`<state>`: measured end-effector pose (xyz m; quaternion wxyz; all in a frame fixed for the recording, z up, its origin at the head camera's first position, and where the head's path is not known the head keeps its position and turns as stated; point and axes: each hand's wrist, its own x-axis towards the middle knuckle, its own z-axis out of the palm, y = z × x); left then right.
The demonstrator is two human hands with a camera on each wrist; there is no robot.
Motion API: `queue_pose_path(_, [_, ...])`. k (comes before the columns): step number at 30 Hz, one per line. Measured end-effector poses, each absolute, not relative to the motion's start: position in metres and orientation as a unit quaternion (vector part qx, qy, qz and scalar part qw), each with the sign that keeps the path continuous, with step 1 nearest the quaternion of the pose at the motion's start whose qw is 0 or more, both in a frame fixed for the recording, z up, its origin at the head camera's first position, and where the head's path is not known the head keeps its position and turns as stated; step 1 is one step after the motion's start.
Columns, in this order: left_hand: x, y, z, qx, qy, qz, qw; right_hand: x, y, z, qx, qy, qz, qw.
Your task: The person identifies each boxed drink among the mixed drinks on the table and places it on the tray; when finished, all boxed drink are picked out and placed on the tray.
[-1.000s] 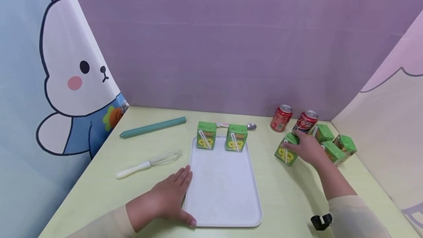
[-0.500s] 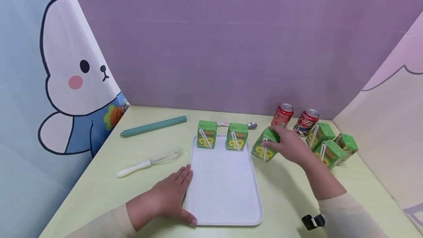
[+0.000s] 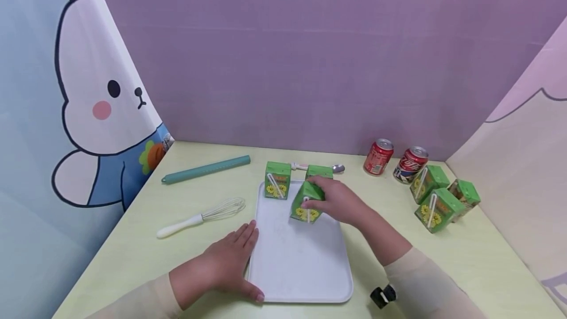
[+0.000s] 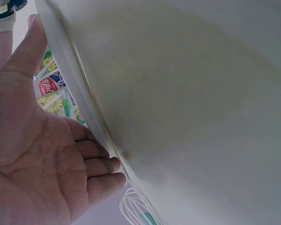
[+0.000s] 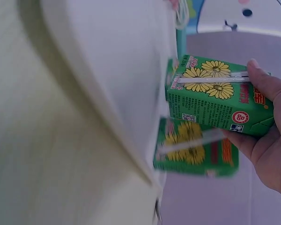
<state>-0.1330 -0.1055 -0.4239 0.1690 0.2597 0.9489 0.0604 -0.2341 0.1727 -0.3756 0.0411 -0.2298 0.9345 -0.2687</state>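
Note:
My right hand (image 3: 338,202) grips a green drink carton (image 3: 305,203) by its upper part, thumb on the straw side. The carton is tilted over the white tray (image 3: 301,260), in front of a second carton (image 3: 320,172) that it partly hides. In the right wrist view the held carton (image 5: 215,91) shows yellow flowers and a straw. Another carton (image 3: 277,181) stands at the tray's far left corner. My left hand (image 3: 226,262) lies with straight fingers along the tray's left edge, touching it; in the left wrist view that hand (image 4: 51,150) has its palm showing.
Two red cans (image 3: 378,157) stand at the back right, with several green cartons (image 3: 438,208) beside them. A spoon (image 3: 338,168) lies behind the tray. To the left are a whisk (image 3: 201,218) and a teal stick (image 3: 205,170). A purple wall (image 3: 310,63) closes the back.
My right hand has carried the carton leftward from beside the cans and other cartons to above the tray. The left hand has stayed at the tray's edge.

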Motion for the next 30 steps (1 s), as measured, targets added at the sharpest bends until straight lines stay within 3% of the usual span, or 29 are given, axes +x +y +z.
queue_pose_path(14, [-0.135, -0.106, -0.426, 0.266, 0.949, 0.047, 0.161, -0.243, 0.115, -0.39, -0.269, 0.934, -0.229, 0.05])
queue_pose_path(30, [-0.136, -0.107, -0.43, 0.267, 0.949, 0.043, 0.16, -0.25, 0.097, -0.398, -0.274, 0.931, -0.236, 0.055])
